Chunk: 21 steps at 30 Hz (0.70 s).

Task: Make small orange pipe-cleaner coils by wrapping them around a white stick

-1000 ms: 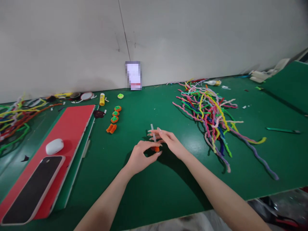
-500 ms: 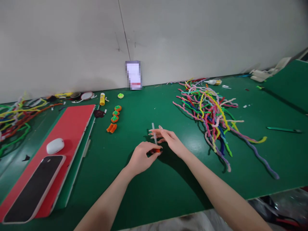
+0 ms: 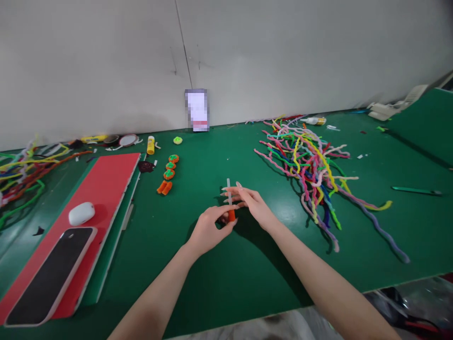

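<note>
Left hand (image 3: 208, 231) pinches orange piece (image 3: 231, 216) on thin clear stick (image 3: 229, 190) – right hand (image 3: 253, 208) grips stick, fingers extended – above green surface (image 3: 219, 283); pipe cleaners (image 3: 314, 170) right.

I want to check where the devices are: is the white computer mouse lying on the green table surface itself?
No, the white mouse lies on the red board, just beyond the phone.

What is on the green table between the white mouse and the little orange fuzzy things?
In the head view, the red board's edge and bare green table lie between the white mouse and the orange fuzzy pieces.
</note>
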Each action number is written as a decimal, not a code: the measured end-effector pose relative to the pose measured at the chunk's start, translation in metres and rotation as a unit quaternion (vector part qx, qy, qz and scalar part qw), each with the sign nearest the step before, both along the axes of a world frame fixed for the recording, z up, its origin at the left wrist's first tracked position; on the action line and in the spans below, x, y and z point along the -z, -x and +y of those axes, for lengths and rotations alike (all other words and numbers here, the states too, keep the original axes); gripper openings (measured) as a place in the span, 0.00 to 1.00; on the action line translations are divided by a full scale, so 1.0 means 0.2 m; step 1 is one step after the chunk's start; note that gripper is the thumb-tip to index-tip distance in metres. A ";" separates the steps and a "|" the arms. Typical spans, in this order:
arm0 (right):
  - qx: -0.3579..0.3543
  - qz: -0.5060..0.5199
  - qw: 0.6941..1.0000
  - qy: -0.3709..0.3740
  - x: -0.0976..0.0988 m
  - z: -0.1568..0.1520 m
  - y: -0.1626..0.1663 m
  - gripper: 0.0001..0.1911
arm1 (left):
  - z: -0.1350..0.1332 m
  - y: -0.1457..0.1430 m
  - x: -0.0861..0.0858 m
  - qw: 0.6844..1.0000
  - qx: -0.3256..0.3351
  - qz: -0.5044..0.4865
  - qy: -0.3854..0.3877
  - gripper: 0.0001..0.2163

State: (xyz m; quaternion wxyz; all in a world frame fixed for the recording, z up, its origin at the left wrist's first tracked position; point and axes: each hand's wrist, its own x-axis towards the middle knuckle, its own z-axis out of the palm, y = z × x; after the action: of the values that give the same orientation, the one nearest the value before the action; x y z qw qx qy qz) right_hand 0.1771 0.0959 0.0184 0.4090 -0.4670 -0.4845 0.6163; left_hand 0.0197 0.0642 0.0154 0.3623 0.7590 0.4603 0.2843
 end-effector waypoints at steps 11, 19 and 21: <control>-0.007 0.019 1.000 0.004 -0.01 -0.01 0.00 0.23 | 0.00 -0.01 -0.03 0.998 0.022 0.021 -0.056 0.18; -0.018 0.015 1.000 0.009 -0.03 -0.02 0.01 0.24 | 0.00 -0.01 -0.05 0.999 0.022 0.010 -0.049 0.12; -0.020 0.010 1.000 0.007 -0.03 -0.02 0.01 0.25 | 0.00 -0.01 -0.05 0.999 0.019 0.006 -0.041 0.11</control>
State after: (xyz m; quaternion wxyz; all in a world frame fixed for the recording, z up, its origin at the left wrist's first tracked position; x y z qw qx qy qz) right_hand 0.1760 0.0926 0.0251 0.3982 -0.4542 -0.4854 0.6321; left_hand 0.0212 0.0649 0.0247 0.3334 0.7832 0.4362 0.2918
